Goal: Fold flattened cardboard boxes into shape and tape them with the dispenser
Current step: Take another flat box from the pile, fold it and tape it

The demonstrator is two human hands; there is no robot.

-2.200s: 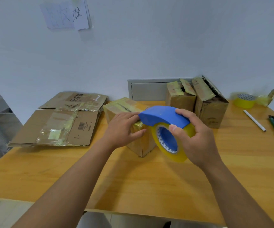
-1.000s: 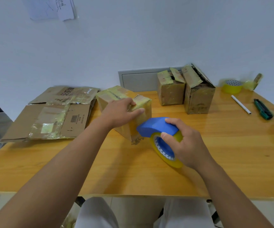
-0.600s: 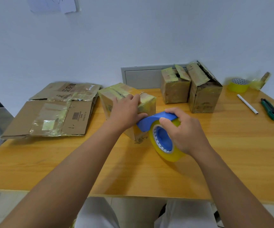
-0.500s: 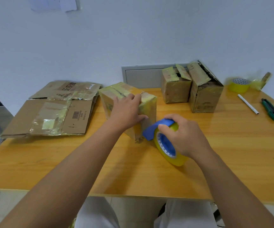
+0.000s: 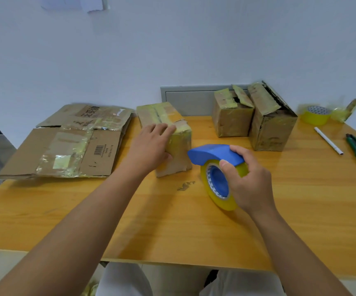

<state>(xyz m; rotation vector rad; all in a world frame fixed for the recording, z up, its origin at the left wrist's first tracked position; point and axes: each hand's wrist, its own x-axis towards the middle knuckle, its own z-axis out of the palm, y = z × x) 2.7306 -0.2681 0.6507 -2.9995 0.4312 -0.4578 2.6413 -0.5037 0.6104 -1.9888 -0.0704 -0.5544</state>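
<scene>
The left hand (image 5: pixel 151 144) covers part of the near side of the cardboard box (image 5: pixel 166 133), fingers quite straight and pressing its taped corner. The right hand (image 5: pixel 249 180) curls around the blue tape dispenser (image 5: pixel 215 154), just beside the box; it hides the roll's far side.

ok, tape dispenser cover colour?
Blue, over a yellow tape roll; the tape dispenser is gripped by the right hand, clearest in the head view.
</scene>
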